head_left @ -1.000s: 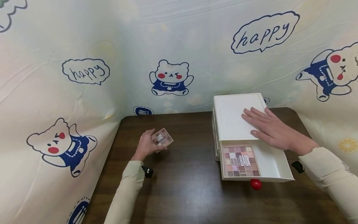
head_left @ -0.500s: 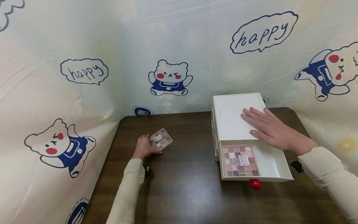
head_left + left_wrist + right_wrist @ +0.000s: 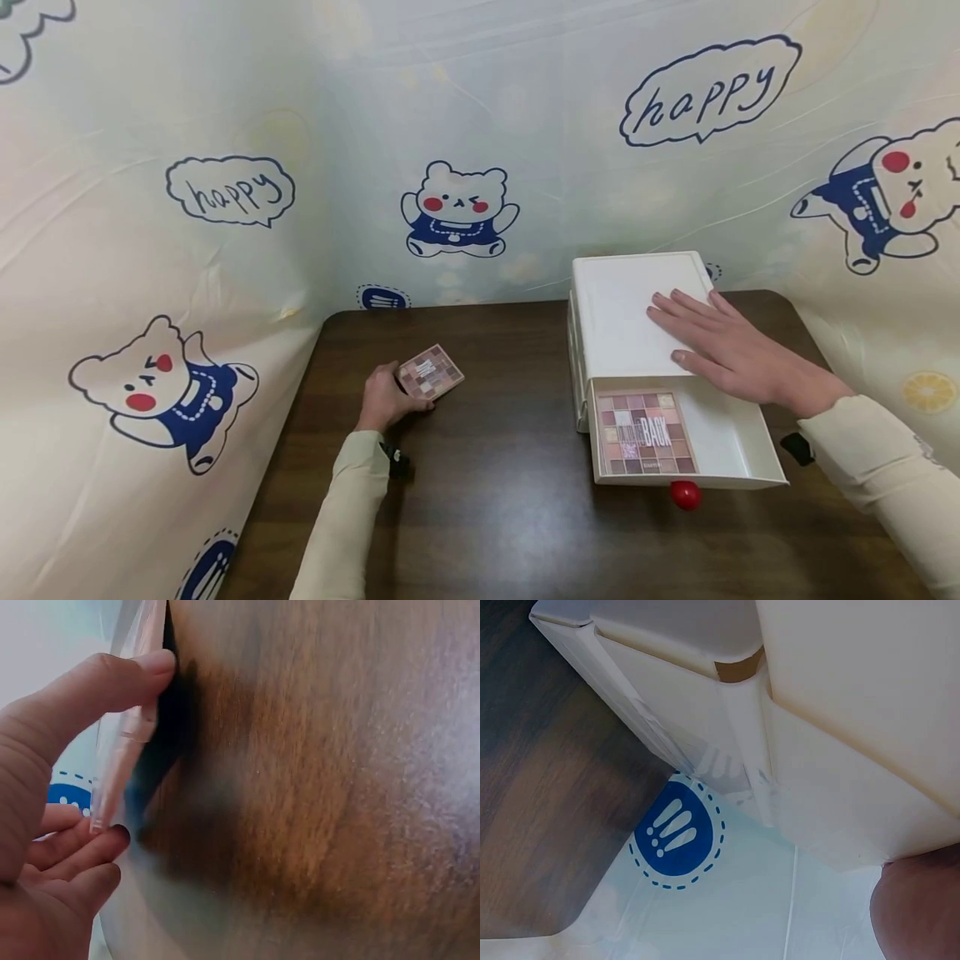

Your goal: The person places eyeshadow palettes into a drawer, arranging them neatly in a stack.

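Note:
My left hand (image 3: pixel 386 398) pinches a small pink eyeshadow palette (image 3: pixel 430 372) at its near edge, low over the dark wooden table (image 3: pixel 487 500). In the left wrist view the thumb (image 3: pixel 112 682) and curled fingers (image 3: pixel 82 847) clamp the palette's thin edge (image 3: pixel 124 750). My right hand (image 3: pixel 720 346) lies flat, fingers straight, on top of a white drawer box (image 3: pixel 622 308). Its lowest drawer (image 3: pixel 738 442) stands pulled out, with a larger eyeshadow palette (image 3: pixel 645 432) lying in its left half. A red knob (image 3: pixel 686 494) sticks out from the drawer front.
A cartoon-bear cloth (image 3: pixel 457 208) printed with "happy" walls in the table at the back and both sides. In the right wrist view the white box's corner (image 3: pixel 727 697) stands close to the cloth (image 3: pixel 675 832) at the table's far edge.
My left hand has lowered the small palette slightly toward the table and shifted it a little left. The right hand has stayed flat on the box.

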`<action>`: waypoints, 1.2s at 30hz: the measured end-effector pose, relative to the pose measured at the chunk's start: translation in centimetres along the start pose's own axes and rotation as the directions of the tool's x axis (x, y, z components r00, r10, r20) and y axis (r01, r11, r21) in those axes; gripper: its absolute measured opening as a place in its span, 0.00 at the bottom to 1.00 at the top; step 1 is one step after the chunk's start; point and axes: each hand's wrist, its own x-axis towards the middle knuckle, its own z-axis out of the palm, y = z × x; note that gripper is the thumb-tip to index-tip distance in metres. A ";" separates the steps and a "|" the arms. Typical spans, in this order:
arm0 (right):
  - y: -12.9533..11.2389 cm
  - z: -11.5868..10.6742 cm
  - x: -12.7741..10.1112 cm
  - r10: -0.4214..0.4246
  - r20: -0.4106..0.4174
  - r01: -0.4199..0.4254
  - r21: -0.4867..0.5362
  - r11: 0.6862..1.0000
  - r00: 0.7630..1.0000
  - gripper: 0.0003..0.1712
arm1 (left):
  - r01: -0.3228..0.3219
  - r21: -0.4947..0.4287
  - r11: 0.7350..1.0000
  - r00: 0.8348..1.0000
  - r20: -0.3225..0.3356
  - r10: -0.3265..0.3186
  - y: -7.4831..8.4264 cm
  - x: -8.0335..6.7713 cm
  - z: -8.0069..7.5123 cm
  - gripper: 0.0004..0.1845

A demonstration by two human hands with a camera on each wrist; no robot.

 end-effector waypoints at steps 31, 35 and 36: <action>-0.1 0.0 0.0 -0.004 -0.007 0.004 0.001 1.000 1.000 0.39 | -0.228 -0.098 0.969 0.969 -0.122 0.216 6.5 -4.1 -4.3 0.61; -0.1 0.1 0.0 -0.003 -0.008 0.003 -0.001 1.000 1.000 0.39 | -0.264 -0.109 0.958 0.959 -0.134 0.249 7.5 -4.5 -4.6 0.60; -0.1 0.1 0.0 -0.003 -0.008 0.003 0.000 1.000 1.000 0.38 | -0.274 -0.112 0.955 0.956 -0.137 0.259 7.7 -4.5 -4.7 0.60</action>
